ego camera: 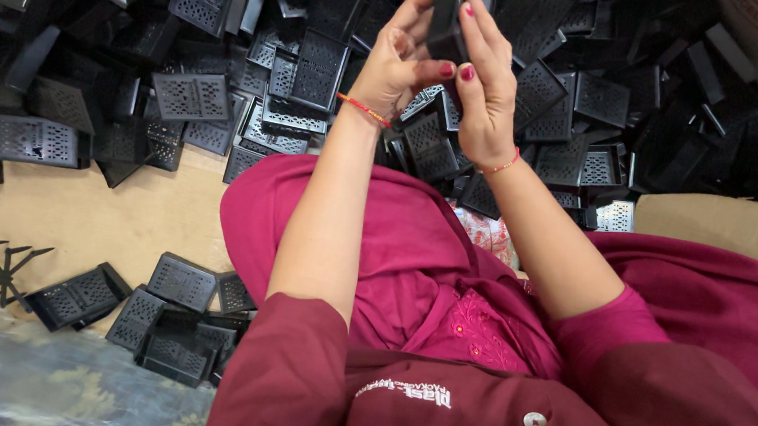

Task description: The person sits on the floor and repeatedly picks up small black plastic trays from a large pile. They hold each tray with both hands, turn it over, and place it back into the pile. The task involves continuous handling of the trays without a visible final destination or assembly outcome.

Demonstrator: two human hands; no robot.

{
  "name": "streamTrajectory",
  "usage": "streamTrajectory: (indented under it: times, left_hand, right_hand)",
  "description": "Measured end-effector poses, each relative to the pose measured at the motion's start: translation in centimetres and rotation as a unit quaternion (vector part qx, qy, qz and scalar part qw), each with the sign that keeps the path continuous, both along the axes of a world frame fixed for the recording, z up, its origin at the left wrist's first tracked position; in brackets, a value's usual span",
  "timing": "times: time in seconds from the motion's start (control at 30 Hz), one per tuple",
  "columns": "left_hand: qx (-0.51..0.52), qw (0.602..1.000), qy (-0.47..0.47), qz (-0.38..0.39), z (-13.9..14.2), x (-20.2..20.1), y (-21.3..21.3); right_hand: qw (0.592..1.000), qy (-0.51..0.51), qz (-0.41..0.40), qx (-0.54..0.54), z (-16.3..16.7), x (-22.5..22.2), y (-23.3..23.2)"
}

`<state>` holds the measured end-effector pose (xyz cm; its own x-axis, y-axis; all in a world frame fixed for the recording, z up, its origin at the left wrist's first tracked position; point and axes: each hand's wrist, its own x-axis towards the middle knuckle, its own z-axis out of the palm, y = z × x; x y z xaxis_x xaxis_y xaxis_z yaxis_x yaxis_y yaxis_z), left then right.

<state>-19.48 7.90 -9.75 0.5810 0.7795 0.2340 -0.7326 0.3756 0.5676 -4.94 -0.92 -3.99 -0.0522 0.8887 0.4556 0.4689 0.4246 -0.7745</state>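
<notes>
Both arms raised forward, bare forearms converging upward from maroon sleeves. Left hand [397, 61] cupped, palm toward the other, fingers curled, thumb extended inward; red thread band at wrist. Right hand [484, 77] upright, back toward camera, fingers straight and pointing up, red nails visible, thin bangle at wrist. Hands close together, fingertips near touching at top, both pinching a small black part [448, 25] between them. Elbows bent, wrists roughly level.

We see black perforated plastic pieces [192, 96] piled across the upper frame, magenta clothing [446, 281] at lower right, red bracelets [364, 110] on both wrists, and tan cardboard [81, 217] at left.
</notes>
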Motion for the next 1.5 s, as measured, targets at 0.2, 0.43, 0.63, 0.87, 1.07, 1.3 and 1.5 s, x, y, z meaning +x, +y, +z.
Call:
streamTrajectory:
  times: [0.2,0.43,0.63,0.87,1.07,1.3,1.5]
  left_hand:
    - [-0.012,1.000,0.026,-0.001,-0.1,-0.5,0.1]
    - [0.003,0.999,0.044,0.029,-1.0,-0.7,0.0]
    - [0.025,0.999,0.026,0.041,-0.7,-0.7,-0.1]
    - [-0.009,1.000,-0.004,-0.007,0.0,-1.0,-0.3]
    - [-0.010,0.999,-0.038,0.013,1.0,-0.9,-0.3]
    - [-0.125,0.983,-0.133,0.008,1.2,-0.9,0.0]
    - [-0.117,0.947,0.136,0.265,-1.4,0.1,2.0]
  right_hand:
    - [0.998,0.048,0.023,-0.014,-0.6,0.1,0.1]
    - [0.999,-0.016,0.023,-0.019,0.2,0.1,0.0]
    - [0.998,-0.042,0.034,-0.019,1.5,0.3,0.0]
    - [0.993,-0.115,0.001,-0.016,2.5,-1.0,-0.6]
    - [0.980,-0.196,0.022,0.018,3.5,-0.8,0.6]
    - [0.983,-0.147,-0.038,0.106,4.7,0.6,0.5]
    - [0.984,-0.149,-0.064,0.076,2.6,0.2,-0.2]
